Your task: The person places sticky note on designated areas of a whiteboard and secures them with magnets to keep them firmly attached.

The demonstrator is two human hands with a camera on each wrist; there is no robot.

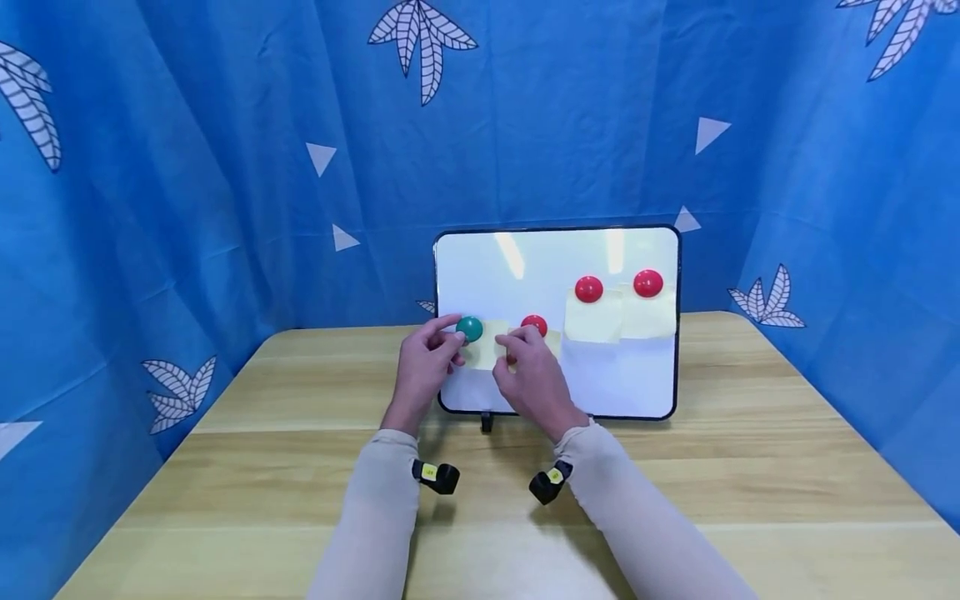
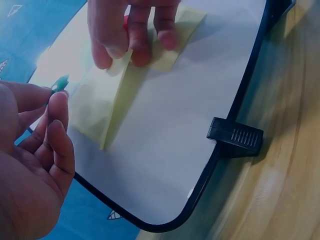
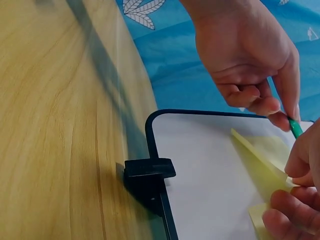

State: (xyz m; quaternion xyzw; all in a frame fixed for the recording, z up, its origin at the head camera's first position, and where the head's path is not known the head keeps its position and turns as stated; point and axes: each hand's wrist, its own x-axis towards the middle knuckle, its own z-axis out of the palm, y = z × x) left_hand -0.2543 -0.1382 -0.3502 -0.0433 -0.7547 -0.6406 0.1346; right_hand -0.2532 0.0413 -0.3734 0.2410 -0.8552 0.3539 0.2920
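Observation:
My left hand (image 1: 426, 360) pinches a round green magnet (image 1: 469, 328) by its edge, at the left side of the whiteboard (image 1: 615, 385). In the left wrist view the magnet (image 2: 60, 83) is held edge-on between thumb and finger. Between the hands is a pale yellow sticky note (image 1: 486, 348), and my right hand (image 1: 536, 379) pinches its right edge. The note (image 2: 95, 105) tilts away from the board along its lower part. Behind the right fingers, a red magnet (image 1: 534, 322) sits on a second sticky note (image 1: 553, 341), partly hidden.
Two more red magnets (image 1: 588, 289) sit at the tops of two yellow notes (image 1: 592, 321) on the board's right half. A black clip foot (image 1: 487, 422) supports the board's lower edge on the wooden table (image 1: 300, 475). Blue curtain (image 1: 525, 150) hangs behind and at both sides.

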